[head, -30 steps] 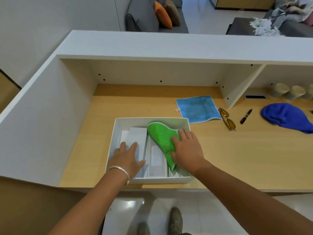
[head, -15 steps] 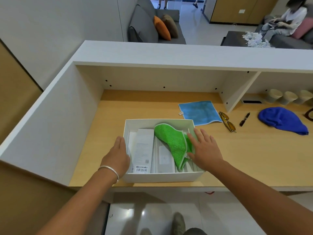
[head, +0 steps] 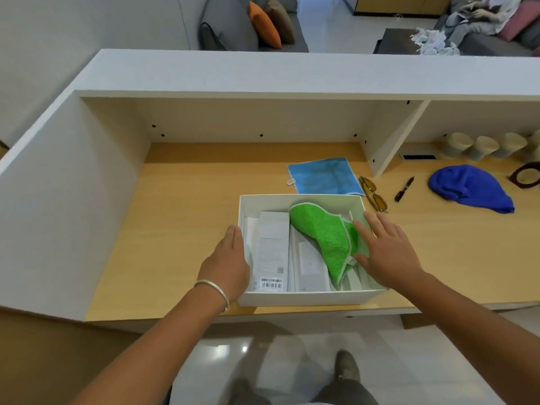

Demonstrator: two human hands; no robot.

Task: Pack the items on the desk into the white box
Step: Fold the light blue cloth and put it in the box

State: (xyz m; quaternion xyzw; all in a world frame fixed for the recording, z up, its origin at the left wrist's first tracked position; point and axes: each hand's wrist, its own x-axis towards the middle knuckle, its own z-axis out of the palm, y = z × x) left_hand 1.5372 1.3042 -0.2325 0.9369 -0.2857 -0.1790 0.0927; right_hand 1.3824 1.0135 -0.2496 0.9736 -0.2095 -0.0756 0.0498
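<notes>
The white box (head: 301,299) sits at the desk's front edge. Inside lie white cartons (head: 271,252) and a folded green cloth (head: 324,235). My left hand (head: 229,261) rests against the box's left wall, fingers together, holding nothing. My right hand (head: 385,252) hovers flat over the box's right side with fingers spread, its thumb beside the green cloth. On the desk behind lie a light blue cloth (head: 321,175), amber sunglasses (head: 374,194), a dark pen (head: 404,189) and a dark blue cloth (head: 470,188).
A white hutch surrounds the desk, with a side wall on the left and a divider (head: 391,141) at the back right. Several pale cups (head: 482,146) and a dark-framed round object (head: 526,176) stand at the far right. Bare wood lies left of the box.
My left hand slid out of the box to its left wall. My right hand lifted off the green cloth and spread open toward the right edge.
</notes>
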